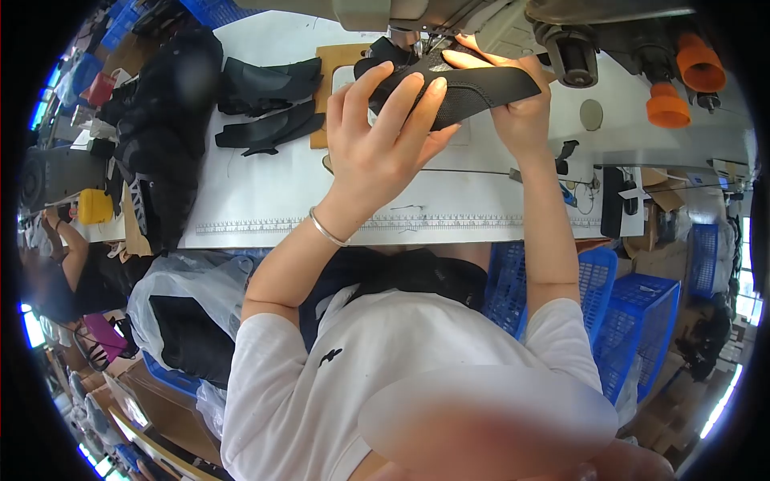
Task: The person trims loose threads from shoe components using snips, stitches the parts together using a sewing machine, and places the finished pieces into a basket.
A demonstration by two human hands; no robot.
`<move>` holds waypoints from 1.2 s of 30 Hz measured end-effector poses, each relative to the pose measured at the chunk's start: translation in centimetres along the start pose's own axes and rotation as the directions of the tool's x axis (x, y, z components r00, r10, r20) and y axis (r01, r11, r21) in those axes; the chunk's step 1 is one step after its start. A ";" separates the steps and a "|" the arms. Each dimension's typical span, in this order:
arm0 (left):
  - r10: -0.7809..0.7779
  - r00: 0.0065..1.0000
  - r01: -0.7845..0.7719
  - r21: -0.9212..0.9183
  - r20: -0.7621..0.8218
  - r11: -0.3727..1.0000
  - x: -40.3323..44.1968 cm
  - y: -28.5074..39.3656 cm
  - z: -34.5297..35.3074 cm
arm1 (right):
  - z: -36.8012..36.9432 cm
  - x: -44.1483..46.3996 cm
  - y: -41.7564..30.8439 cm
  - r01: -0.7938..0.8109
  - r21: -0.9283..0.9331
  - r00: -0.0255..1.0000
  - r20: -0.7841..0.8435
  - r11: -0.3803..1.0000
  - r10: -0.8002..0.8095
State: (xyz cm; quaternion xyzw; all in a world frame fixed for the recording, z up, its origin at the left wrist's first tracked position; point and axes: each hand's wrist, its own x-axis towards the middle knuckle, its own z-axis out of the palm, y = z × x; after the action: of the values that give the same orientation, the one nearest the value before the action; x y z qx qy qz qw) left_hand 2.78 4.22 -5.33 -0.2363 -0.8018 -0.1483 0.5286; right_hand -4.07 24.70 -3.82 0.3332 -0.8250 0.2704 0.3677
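Both hands hold up a black shoe upper (pixel 461 94) close beneath the sewing machine head (pixel 417 40). My left hand (pixel 381 124) grips its left side, fingers bent over the dark material. At the other end, my right hand (pixel 521 100) closes on the upper from behind, with some of its fingers partly hidden by the piece. A curved line of stitching and a mesh-like patch show on the surface facing me. The needle area is mostly covered by the piece and my fingers, so whether it touches the needle cannot be told.
Several black cut pieces (pixel 269 84) lie left on the white table (pixel 281 188), beside a large black pile (pixel 164 136). A printed ruler (pixel 361 227) runs along the front edge. Orange-capped parts (pixel 668 106) hang at right. Blue crates (pixel 638 329) stand below; another person (pixel 60 264) is far left.
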 end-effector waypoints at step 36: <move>-0.059 0.998 0.060 0.032 -0.010 0.998 0.9 1.0 0.2 | -1.7 1.5 3.8 0.159 -0.009 0.972 0.177 0.987 -0.155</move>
State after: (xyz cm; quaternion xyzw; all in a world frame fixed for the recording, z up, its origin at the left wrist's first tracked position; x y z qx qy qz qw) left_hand 2.89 5.32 -4.59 -0.2032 -0.8083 -0.1522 0.5313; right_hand -7.00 27.74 -2.40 0.4157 -0.8283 0.2006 0.3176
